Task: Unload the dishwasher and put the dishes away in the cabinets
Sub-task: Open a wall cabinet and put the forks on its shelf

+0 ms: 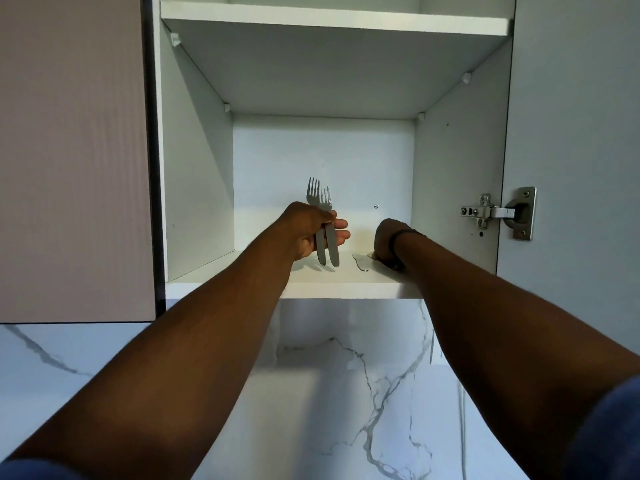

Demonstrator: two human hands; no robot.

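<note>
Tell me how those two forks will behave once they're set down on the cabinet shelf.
The forks look like rigid metal, so they probably won't bend. Their smooth handles may slide on the glossy white shelf. Laid flat they should stay put; the left hand holds them upright now.

Bare forearms, dark blue sleeves (609, 434) at the upper arms, thin black band (398, 242) round the right wrist.

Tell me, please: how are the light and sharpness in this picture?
Head view: soft daylight, no harsh glare; the forks in the left hand stay sharp; the right hand is dark on the lower shelf; wide-angle distortion stretches both forearms.
</note>
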